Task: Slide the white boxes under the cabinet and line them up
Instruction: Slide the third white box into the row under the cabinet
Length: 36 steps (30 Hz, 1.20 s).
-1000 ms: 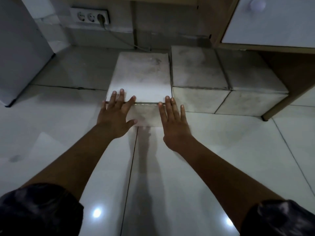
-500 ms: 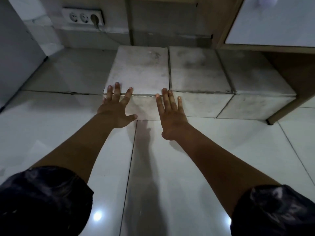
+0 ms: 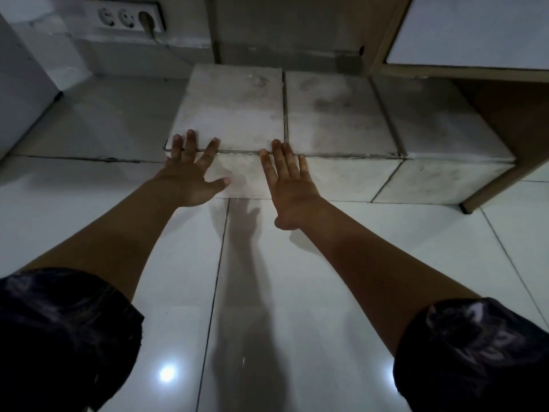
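My left hand (image 3: 190,176) and right hand (image 3: 289,185) lie flat, fingers (image 3: 190,144) spread, grasping nothing, pressing the leftmost scuffed white rectangular box (image 3: 234,114) flush with its neighbours.

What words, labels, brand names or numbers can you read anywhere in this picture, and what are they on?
None can be read.
White boxes: smudges and dust only, no print.
Wall socket strip: no legible marking.
Cabinet door: plain white panel.
Dark sleeves: a faint pattern, too dim to read as text.

Bare forearms, no rings or watch seen; dark glossy short sleeves (image 3: 59,331) on both upper arms.
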Available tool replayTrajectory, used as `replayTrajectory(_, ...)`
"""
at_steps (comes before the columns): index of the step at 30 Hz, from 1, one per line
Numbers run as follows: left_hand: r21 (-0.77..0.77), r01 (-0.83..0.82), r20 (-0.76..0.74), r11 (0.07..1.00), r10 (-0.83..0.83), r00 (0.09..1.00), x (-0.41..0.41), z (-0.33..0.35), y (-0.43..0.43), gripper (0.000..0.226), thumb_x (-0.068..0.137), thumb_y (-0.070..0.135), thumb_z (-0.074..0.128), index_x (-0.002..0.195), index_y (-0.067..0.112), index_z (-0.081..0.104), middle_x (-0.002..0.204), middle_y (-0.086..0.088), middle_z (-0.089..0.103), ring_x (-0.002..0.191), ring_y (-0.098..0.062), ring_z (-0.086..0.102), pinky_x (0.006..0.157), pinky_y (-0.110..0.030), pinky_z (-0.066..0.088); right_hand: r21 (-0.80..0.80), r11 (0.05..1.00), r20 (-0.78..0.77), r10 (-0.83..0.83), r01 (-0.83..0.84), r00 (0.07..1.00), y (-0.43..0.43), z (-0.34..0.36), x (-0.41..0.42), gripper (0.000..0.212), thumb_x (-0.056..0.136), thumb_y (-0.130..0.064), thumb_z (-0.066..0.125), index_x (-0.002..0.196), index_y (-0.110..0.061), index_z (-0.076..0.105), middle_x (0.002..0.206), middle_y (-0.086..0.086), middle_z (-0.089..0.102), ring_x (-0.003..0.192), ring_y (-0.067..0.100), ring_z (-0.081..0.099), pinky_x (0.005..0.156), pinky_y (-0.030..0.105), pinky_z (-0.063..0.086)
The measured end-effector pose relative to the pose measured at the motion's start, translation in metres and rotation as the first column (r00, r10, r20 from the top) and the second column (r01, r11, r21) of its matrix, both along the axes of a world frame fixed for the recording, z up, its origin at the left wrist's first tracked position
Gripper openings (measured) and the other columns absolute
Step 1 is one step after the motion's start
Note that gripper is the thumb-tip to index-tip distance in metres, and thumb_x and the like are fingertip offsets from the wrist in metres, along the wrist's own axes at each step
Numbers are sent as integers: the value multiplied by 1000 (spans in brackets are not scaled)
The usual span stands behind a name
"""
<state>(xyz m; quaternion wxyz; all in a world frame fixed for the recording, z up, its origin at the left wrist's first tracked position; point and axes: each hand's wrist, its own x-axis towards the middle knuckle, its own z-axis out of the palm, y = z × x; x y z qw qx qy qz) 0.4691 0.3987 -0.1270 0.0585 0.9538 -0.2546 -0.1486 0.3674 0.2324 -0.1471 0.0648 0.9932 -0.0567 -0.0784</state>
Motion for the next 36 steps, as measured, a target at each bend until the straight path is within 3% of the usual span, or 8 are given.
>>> replayTrajectory(6, 1, -7, -8, 1000, 7, 1000, -4, 2, 2, 83, 89, 60, 40, 151, 34, -8, 158, -6, -28, 145, -30, -26, 119, -50, -6, 44, 999, -26, 5, -4, 1000, 3, 6, -2, 118, 74, -24, 72, 145, -6, -21, 154, 21, -26, 144, 36, -22, 119, 49, -5)
replayTrajectory(13, 62, -26, -64, 998, 30, 998, -33, 15, -4, 85, 91, 60, 36, 152, 22, -9, 158, -10, -27, 148, -28, -18, 117, -57, 3, 280, 960, -121, 34, 2, 992, -6, 37, -34, 94, 86, -34, 59, 150, -10, -6, 158, 13, -20, 147, 25, -16, 119, 51, -7)
replayTrajectory(23, -97, 45, -77, 994, -53, 996, -114, 30, 2, 68, 95, 50, 37, 152, 23, 12, 163, -7, 6, 150, -27, 4, 120, -49, 12, 421, 895, -105, -113, 147, 988, 12, 54, -116, 74, 94, -28, 49, 150, -9, 5, 160, 13, -1, 149, 26, -1, 120, 44, 0)
replayTrajectory(26, -125, 85, -72, 988, -95, 993, -129, 43, -2, 64, 95, 49, 36, 151, 21, 19, 159, -6, 23, 149, -26, 14, 118, -46, 21, 437, 876, -116, -171, 205, 978, 8, 64, -134, 72, 95, -29, 47, 150, -10, 6, 160, 13, 2, 149, 23, 3, 120, 41, 3)
replayTrajectory(30, -158, 137, -35, 978, -144, 989, -146, 59, -17, 61, 94, 50, 38, 147, 20, 29, 149, -7, 41, 136, -28, 39, 105, -40, 37, 447, 852, -92, -257, 271, 962, -7, 79, -157, 66, 94, -29, 48, 148, -9, 16, 156, 13, 23, 144, 27, 23, 119, 43, 17)
replayTrajectory(36, -166, 211, 3, 963, -213, 977, -180, 77, -58, 60, 94, 51, 38, 145, 21, 31, 145, -7, 45, 131, -29, 45, 99, -39, 40, 415, 846, -39, -351, 334, 936, -51, 95, -202, 63, 93, -31, 50, 146, -10, 25, 146, 15, 39, 133, 31, 39, 110, 40, 32)
